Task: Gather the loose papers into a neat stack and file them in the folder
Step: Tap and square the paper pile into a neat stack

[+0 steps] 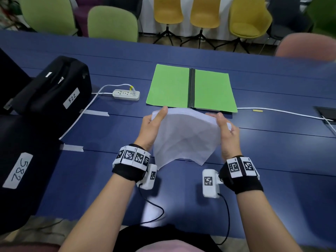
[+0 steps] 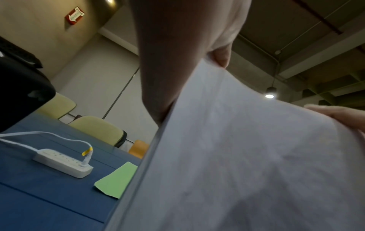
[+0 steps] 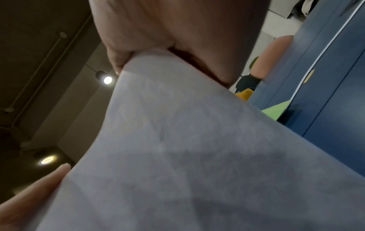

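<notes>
A stack of white papers [image 1: 185, 137] stands tilted on its lower edge on the blue table [image 1: 272, 151], bowed between both hands. My left hand [image 1: 154, 124] grips its left edge, thumb on the near face. My right hand [image 1: 226, 131] grips the right edge the same way. The sheets [image 2: 247, 156] fill the left wrist view and the papers [image 3: 187, 148] fill the right wrist view. A green folder [image 1: 190, 87] lies open and flat just beyond the papers, with a dark spine down its middle.
A white power strip [image 1: 126, 94] with its cable lies left of the folder. Two black cases [image 1: 54, 88] with numbered labels stand at the left. A white cable [image 1: 283, 111] runs along the table at the right. Chairs [image 1: 112, 22] line the far side.
</notes>
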The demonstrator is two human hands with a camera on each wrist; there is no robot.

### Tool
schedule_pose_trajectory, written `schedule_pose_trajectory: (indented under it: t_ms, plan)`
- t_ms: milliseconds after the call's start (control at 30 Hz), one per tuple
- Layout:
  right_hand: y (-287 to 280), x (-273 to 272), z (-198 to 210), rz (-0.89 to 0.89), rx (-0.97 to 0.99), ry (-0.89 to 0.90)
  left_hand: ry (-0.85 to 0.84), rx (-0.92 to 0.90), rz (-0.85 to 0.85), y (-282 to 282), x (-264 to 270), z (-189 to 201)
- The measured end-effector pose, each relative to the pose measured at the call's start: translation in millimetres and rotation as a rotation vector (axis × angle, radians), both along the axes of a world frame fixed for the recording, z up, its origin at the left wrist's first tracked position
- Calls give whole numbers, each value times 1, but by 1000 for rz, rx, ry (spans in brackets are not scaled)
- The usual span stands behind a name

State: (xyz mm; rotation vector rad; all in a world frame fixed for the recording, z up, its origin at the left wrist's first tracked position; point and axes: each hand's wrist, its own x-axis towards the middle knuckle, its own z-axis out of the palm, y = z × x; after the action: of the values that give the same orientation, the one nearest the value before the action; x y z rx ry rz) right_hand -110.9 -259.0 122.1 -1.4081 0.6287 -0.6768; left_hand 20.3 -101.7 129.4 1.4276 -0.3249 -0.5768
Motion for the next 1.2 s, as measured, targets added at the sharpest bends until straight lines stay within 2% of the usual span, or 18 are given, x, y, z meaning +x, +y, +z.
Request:
schedule_pose_trajectory:
  t_ms: [100, 200, 300, 433, 533, 600, 700, 833, 967, 1033, 1100, 1200]
  plan:
    - [-2, -4, -2, 132, -83, 0, -148, 69, 37, -1, 2, -2]
    - [-5, -7, 0, 158, -164, -14, -257, 9, 69, 2, 5, -6]
    - [-8, -4, -6, 85, -250, -8, -210, -91, 123, 2, 5, -9]
    - [0, 3, 6, -17, -232, -80, -85, -178, 97, -1, 3, -3]
    - [0, 3, 19, -34, -270, -165, -111, -219, 69, 3, 11, 6]
    - [-2, 2, 17, -20, -252, -133, -190, -179, 37, 4, 12, 6]
    - [0, -1, 1, 46, -160, 43, -230, -72, -45, -1, 3, -5]
    - [-2, 1, -3, -14, -139, 24, -198, -31, 19, -9, 4, -11]
    - [-4, 1, -1, 25, -129, 90, -159, 75, 26, -11, 9, -24]
    - [-9, 0, 7, 41, -243, 122, -193, 130, 70, -13, 12, -28]
    - [-18, 0, 19, 30, -475, 182, -253, 189, 123, -15, 12, -24]
    - [-19, 3, 38, 70, -927, 463, -406, 316, 43, -20, 6, -4]
